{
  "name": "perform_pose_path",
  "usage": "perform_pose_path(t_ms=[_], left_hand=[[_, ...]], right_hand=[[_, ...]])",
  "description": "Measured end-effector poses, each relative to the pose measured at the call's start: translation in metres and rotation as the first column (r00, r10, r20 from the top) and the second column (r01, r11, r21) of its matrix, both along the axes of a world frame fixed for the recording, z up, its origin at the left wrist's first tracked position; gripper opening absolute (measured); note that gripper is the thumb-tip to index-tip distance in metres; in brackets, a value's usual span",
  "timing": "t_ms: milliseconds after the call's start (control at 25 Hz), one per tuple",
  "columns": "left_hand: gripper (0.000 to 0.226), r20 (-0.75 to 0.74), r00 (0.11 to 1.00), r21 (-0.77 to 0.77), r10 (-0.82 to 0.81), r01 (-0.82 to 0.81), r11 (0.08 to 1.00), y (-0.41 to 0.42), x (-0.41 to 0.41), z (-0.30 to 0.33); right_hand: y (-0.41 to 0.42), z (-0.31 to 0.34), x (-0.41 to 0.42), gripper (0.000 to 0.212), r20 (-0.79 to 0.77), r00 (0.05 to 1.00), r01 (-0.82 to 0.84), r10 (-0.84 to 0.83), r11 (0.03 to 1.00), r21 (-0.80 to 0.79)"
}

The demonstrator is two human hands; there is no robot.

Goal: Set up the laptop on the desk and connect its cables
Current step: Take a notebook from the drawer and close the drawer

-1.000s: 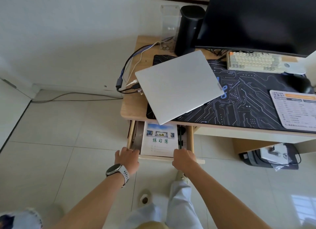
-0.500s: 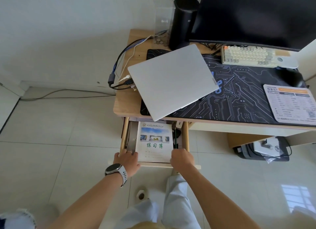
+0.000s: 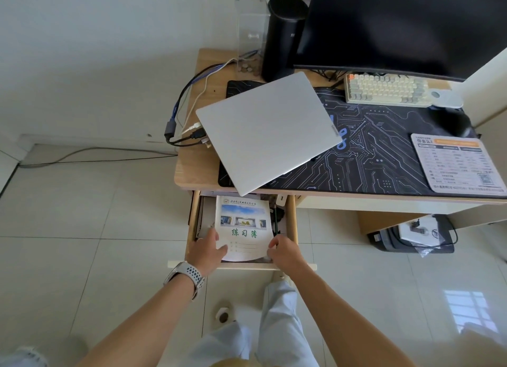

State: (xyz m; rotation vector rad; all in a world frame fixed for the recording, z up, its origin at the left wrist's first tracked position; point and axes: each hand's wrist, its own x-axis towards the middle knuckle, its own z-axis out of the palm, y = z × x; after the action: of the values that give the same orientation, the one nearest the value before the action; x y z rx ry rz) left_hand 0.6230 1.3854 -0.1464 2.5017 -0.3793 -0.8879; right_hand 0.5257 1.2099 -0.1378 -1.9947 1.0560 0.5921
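Note:
The closed silver laptop [image 3: 267, 132] lies askew on the dark circuit-pattern desk mat [image 3: 384, 158], one corner overhanging the desk's front edge. Several cables [image 3: 192, 132] reach its left side; a grey adapter [image 3: 170, 128] hangs off the desk edge. Below, the wooden drawer [image 3: 291, 224] is pulled out, with a white exercise book [image 3: 244, 224] in it. My left hand [image 3: 205, 251] grips the book's lower left edge, thumb on the cover. My right hand [image 3: 285, 253] pinches its lower right corner. The book's near edge curls upward.
A black monitor [image 3: 406, 24], a cream keyboard [image 3: 386, 88], a black cylinder speaker [image 3: 285, 35] and a clear acrylic box [image 3: 251, 32] stand at the desk's back. A printed card [image 3: 458, 163] lies on the mat's right. A bag [image 3: 414, 235] sits on the tiled floor.
The drawer has come further out. Both hands left its front panel and reached inside, taking hold of the exercise book's near edge.

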Motion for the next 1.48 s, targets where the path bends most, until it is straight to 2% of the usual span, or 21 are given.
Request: perform_pose_path(t_ms=[160, 320, 360, 440, 560, 640, 680, 760, 840, 880, 1000, 1080, 1160, 1240, 1360, 1480], left_hand=[[0.005, -0.115, 0.970, -0.160, 0.216, -0.233, 0.959, -0.007, 0.007, 0.017], [0.012, -0.198, 0.912, -0.206, 0.360, -0.398, 0.894, -0.008, 0.015, 0.036], [0.012, -0.293, 0.857, -0.240, 0.424, -0.495, 0.835, -0.009, 0.017, 0.043], [0.013, -0.571, 0.654, -0.299, 0.496, -0.729, 0.616, -0.010, 0.022, 0.063], [0.012, -0.865, 0.336, -0.230, 0.373, -0.926, 0.300, -0.009, 0.028, 0.102], [0.008, -0.950, 0.189, -0.141, 0.248, -0.970, 0.197, -0.006, 0.029, 0.126], [0.007, -0.967, 0.166, -0.129, 0.191, -0.973, 0.193, -0.005, 0.029, 0.138], [0.012, -0.969, 0.222, -0.192, 0.104, -0.951, 0.241, -0.004, 0.027, 0.160], [0.018, -0.930, 0.362, -0.324, 0.060, -0.888, 0.327, -0.004, 0.025, 0.176], [0.020, -0.885, 0.462, -0.406, 0.065, -0.831, 0.381, -0.005, 0.024, 0.183], [0.026, -0.591, 0.794, -0.615, 0.141, -0.556, 0.560, -0.012, 0.025, 0.197], [0.036, -0.369, 0.919, -0.677, 0.139, -0.369, 0.637, -0.018, 0.024, 0.204], [0.051, -0.225, 0.968, -0.721, 0.108, -0.240, 0.650, -0.023, 0.023, 0.206], [0.067, -0.155, 0.985, -0.753, 0.071, -0.165, 0.637, -0.029, 0.022, 0.207], [0.087, -0.161, 0.986, -0.792, 0.030, -0.148, 0.593, -0.042, 0.018, 0.200], [0.091, -0.196, 0.981, -0.791, 0.009, -0.163, 0.590, -0.066, 0.013, 0.189]], right_hand=[[-0.002, 0.020, 0.010, 0.016, 0.152, 0.961, 0.223, -0.231, 0.972, 0.071], [-0.004, 0.055, 0.021, 0.014, 0.330, 0.876, 0.340, -0.352, 0.936, 0.095], [-0.005, 0.065, 0.024, 0.014, 0.373, 0.847, 0.364, -0.379, 0.925, 0.114], [-0.008, 0.087, 0.032, 0.014, 0.448, 0.777, 0.403, -0.442, 0.896, 0.186], [-0.013, 0.120, 0.042, 0.018, 0.542, 0.693, 0.400, -0.476, 0.879, 0.259], [-0.015, 0.139, 0.048, 0.021, 0.595, 0.641, 0.378, -0.485, 0.874, 0.306], [-0.016, 0.148, 0.051, 0.021, 0.612, 0.613, 0.370, -0.500, 0.866, 0.337], [-0.019, 0.163, 0.055, 0.023, 0.635, 0.569, 0.358, -0.523, 0.852, 0.381], [-0.021, 0.178, 0.057, 0.025, 0.672, 0.534, 0.337, -0.512, 0.859, 0.386], [-0.021, 0.186, 0.057, 0.025, 0.701, 0.514, 0.321, -0.494, 0.869, 0.376], [-0.021, 0.201, 0.050, 0.021, 0.795, 0.451, 0.266, -0.406, 0.911, 0.314], [-0.022, 0.203, 0.043, 0.016, 0.829, 0.410, 0.212, -0.381, 0.924, 0.319], [-0.026, 0.203, 0.037, 0.010, 0.823, 0.380, 0.180, -0.422, 0.907, 0.382], [-0.035, 0.198, 0.032, 0.009, 0.731, 0.398, 0.265, -0.555, 0.832, 0.488], [-0.059, 0.183, 0.019, 0.013, 0.449, 0.525, 0.378, -0.723, 0.671, 0.638], [-0.087, 0.169, 0.001, 0.016, 0.377, 0.595, 0.392, -0.710, 0.665, 0.636]])
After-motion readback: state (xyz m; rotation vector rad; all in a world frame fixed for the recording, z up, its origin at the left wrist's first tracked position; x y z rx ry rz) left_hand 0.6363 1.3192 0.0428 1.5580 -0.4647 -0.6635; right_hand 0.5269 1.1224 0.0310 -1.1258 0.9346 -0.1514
